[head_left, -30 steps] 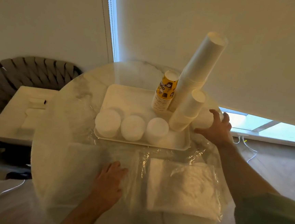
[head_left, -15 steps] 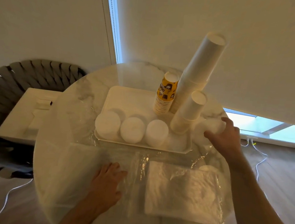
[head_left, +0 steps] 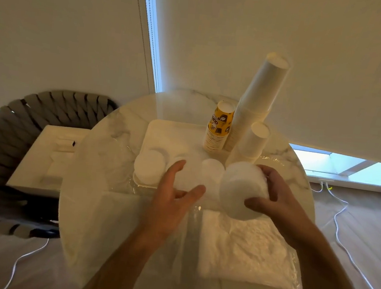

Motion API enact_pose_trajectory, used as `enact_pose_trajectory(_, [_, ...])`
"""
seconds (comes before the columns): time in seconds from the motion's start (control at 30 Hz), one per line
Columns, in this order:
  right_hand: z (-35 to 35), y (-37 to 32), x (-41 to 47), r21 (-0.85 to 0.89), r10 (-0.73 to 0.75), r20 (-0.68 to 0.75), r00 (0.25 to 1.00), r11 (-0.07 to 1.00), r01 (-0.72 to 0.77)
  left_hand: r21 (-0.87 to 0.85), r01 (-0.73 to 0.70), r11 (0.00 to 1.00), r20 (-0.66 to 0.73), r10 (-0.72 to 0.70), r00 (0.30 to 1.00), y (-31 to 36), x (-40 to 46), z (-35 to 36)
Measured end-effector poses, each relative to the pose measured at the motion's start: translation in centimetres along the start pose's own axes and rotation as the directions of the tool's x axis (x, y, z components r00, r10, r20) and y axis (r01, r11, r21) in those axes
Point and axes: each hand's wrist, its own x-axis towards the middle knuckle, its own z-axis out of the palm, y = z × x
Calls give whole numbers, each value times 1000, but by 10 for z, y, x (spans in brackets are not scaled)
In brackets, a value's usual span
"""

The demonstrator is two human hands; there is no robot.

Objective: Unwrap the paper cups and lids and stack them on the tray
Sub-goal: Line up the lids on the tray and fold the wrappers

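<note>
Head view: your right hand (head_left: pixel 279 198) grips a white stack of lids (head_left: pixel 242 190), held above the counter (head_left: pixel 107 137) at the tray's (head_left: pixel 174 131) 4 o'clock corner. Left hand (head_left: pixel 170 200) hovers at the tray's 6 o'clock edge – fingers spread, holding nothing. Three lid stacks (head_left: pixel 148 166) sit along that edge; cup stacks (head_left: pixel 255 104) stand at 2 o'clock. Napkin pack (head_left: pixel 245 248) lies under your right wrist.

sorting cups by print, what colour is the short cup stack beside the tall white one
Yellow with dark printed graphics, the short cup stack in the head view.

Round marble table (head_left: pixel 126 125), woven chair (head_left: pixel 14 115), drawn blinds (head_left: pixel 263 35), wooden floor (head_left: pixel 363 217).
</note>
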Motion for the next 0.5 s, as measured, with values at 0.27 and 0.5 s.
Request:
enact_pose_trajectory(0.27, [20,-30,-11,260,-108,-99,989,957,130,-469,131,873,-47,-173,984,20,4,-8])
enact_pose_trajectory(0.5, [35,-31,-10,400,-118,-232,966,893,205,-497,276,822,46,-292,955,20,4,-17])
